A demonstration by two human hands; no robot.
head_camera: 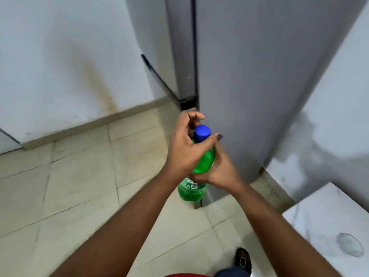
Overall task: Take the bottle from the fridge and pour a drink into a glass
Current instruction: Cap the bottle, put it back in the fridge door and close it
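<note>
A green plastic bottle (201,162) with a blue cap (202,132) is held upright in front of me, above the floor. My right hand (223,170) grips the bottle's body from the right side. My left hand (187,144) is curled round the neck just below the cap, thumb stretched across the front. The grey fridge (259,76) stands right behind the bottle with its door closed. No glass is in view.
Beige floor tiles (79,186) spread out on the left. A white wall (60,56) rises at the left, another at the right. A white marbled tabletop (329,226) juts in at lower right. My sandalled foot (242,260) is at the bottom.
</note>
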